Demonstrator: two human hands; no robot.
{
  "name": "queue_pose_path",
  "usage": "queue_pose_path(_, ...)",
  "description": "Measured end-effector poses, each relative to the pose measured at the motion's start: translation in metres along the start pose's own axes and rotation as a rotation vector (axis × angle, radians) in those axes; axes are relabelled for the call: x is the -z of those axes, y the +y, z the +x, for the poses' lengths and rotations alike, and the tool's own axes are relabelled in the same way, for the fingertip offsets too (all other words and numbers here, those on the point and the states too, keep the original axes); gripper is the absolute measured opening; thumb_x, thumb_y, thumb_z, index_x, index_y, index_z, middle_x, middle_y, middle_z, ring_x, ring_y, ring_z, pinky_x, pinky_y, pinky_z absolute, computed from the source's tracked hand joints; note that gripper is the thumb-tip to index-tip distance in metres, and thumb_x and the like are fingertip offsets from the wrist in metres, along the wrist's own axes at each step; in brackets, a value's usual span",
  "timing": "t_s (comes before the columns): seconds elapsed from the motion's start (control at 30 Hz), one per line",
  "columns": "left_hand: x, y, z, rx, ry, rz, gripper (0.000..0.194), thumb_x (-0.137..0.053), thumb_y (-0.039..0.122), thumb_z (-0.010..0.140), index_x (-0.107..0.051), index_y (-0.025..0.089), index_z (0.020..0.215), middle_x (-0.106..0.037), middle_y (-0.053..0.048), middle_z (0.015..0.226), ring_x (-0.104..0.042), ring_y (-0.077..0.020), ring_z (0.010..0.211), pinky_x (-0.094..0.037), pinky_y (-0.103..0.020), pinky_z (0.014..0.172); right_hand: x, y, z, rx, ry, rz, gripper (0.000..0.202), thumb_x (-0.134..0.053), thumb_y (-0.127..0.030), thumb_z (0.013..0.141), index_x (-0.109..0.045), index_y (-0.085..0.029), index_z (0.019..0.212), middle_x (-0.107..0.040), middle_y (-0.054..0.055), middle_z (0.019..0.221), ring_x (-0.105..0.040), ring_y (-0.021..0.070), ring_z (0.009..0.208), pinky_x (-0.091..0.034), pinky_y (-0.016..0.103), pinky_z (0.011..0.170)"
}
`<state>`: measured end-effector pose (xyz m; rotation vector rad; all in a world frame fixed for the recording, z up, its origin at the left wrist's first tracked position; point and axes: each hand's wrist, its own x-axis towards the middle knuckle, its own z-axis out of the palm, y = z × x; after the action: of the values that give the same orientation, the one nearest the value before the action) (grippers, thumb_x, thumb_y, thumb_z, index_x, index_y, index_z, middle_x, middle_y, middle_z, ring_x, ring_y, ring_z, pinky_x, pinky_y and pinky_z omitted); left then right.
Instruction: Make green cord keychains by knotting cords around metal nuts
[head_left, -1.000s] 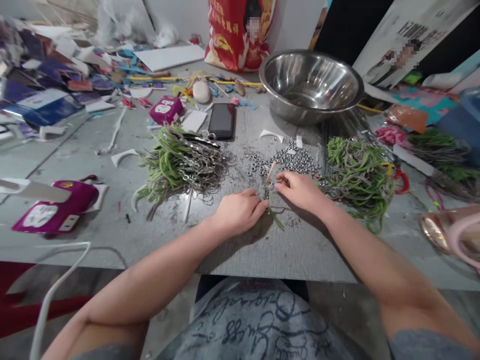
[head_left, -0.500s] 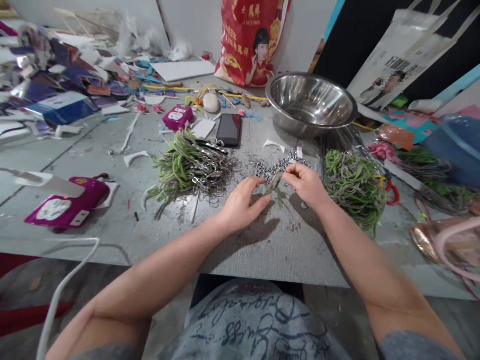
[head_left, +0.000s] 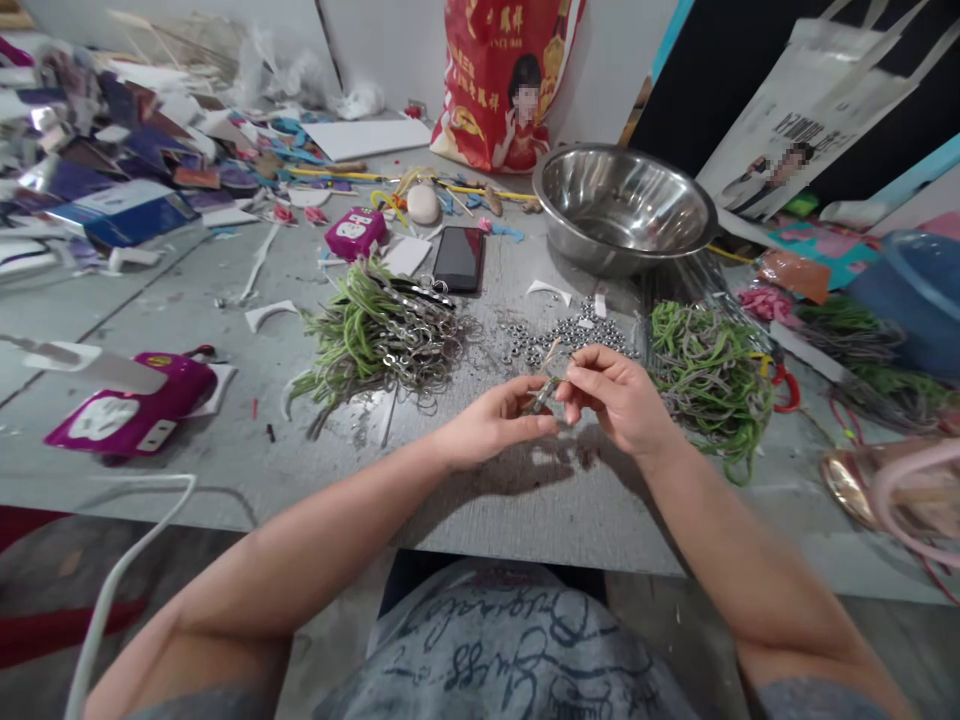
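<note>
My left hand [head_left: 495, 425] is closed around a short green-grey bundle that looks like cord [head_left: 541, 396], with a thin tan tip rising from it. My right hand [head_left: 619, 400] pinches at the upper right end of the same piece; the fingertips hide what exactly it grips. Small silver nut-like rings [head_left: 577, 335] lie scattered on the table just beyond both hands. Left of them is a heap of green and grey cords [head_left: 349, 335] with metal rings at its right end. Another heap of green and grey cords [head_left: 709, 370] lies right of my right hand.
A steel bowl [head_left: 626, 205] stands behind the rings, and a dark phone [head_left: 457, 258] lies left of it. Red-handled scissors [head_left: 786, 388] rest by the right heap. A purple power strip [head_left: 131, 405] sits at left. Paper and foil scraps [head_left: 150, 150] cover the back left.
Both hands have come slightly nearer to me and closer together, the fingers meeting at the cord piece. My left fingers have closed more around it. The heaps have not moved.
</note>
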<state>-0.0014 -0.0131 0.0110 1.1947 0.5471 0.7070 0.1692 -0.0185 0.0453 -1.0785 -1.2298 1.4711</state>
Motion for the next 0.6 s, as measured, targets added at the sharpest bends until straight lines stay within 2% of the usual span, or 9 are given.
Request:
queue_pose_path(0.17, -0.001, -0.003, 0.001, 0.266, -0.007, -0.239, 0.039, -0.066, 0.024, 0.075, -0.047, 0.015, 0.108, -0.052, 0.005, 0.063, -0.057, -0.0091, 0.053, -0.042, -0.024, 0.058, 0.014, 0.008, -0.006, -0.073, 0.090, 0.084, 0.022, -0.069, -0.033, 0.068, -0.052, -0.019, 0.071, -0.068, -0.003, 0.060, -0.057, 0.0085, 0.040, -0.045, 0.020, 0.042)
queue_pose_path(0.27, 0.001, -0.001, 0.001, 0.401, -0.025, -0.262, 0.036, -0.061, 0.022, 0.078, -0.047, 0.016, 0.111, -0.046, 0.008, 0.058, -0.034, -0.0015, 0.036, -0.024, -0.017, 0.038, 0.021, 0.011, -0.010, -0.089, 0.120, 0.113, 0.022, -0.070, -0.033, 0.066, -0.053, -0.020, 0.070, -0.068, -0.003, 0.059, -0.057, 0.0084, 0.040, -0.045, 0.019, 0.041)
queue_pose_path(0.33, 0.001, 0.001, 0.001, 0.454, -0.039, -0.227, 0.034, -0.056, 0.023, 0.081, -0.048, 0.017, 0.113, -0.042, 0.008, 0.057, -0.021, -0.0006, 0.035, -0.011, -0.017, 0.035, 0.026, 0.013, -0.012, -0.100, 0.139, 0.122, 0.022, -0.071, -0.032, 0.065, -0.053, -0.020, 0.069, -0.067, -0.003, 0.058, -0.057, 0.0081, 0.039, -0.045, 0.019, 0.041)
queue_pose_path(0.4, 0.001, 0.004, 0.001, 0.445, -0.012, -0.144, 0.029, -0.053, 0.025, 0.083, -0.051, 0.016, 0.110, -0.037, 0.009, 0.054, -0.020, -0.0022, 0.037, -0.009, -0.018, 0.036, 0.029, 0.016, -0.012, -0.112, 0.160, 0.127, 0.022, -0.071, -0.032, 0.064, -0.054, -0.020, 0.068, -0.067, -0.003, 0.057, -0.056, 0.0082, 0.039, -0.044, 0.019, 0.041)
queue_pose_path(0.5, 0.002, 0.005, 0.001, 0.387, 0.044, 0.025, 0.017, -0.050, 0.030, 0.084, -0.056, 0.015, 0.089, -0.031, 0.009, 0.051, -0.020, -0.0038, 0.040, -0.012, -0.019, 0.038, 0.034, 0.022, -0.011, -0.122, 0.194, 0.139, 0.023, -0.071, -0.033, 0.063, -0.053, -0.020, 0.068, -0.067, -0.003, 0.057, -0.056, 0.0082, 0.039, -0.044, 0.020, 0.040)
queue_pose_path(0.6, 0.003, 0.003, 0.001, 0.338, 0.089, 0.218, 0.024, -0.048, 0.035, 0.084, -0.054, 0.016, 0.071, -0.032, 0.008, 0.050, -0.022, -0.0050, 0.042, -0.014, -0.020, 0.040, 0.036, 0.026, -0.010, -0.125, 0.219, 0.138, 0.023, -0.071, -0.034, 0.062, -0.053, -0.020, 0.068, -0.066, -0.004, 0.057, -0.055, 0.0083, 0.039, -0.043, 0.021, 0.040)
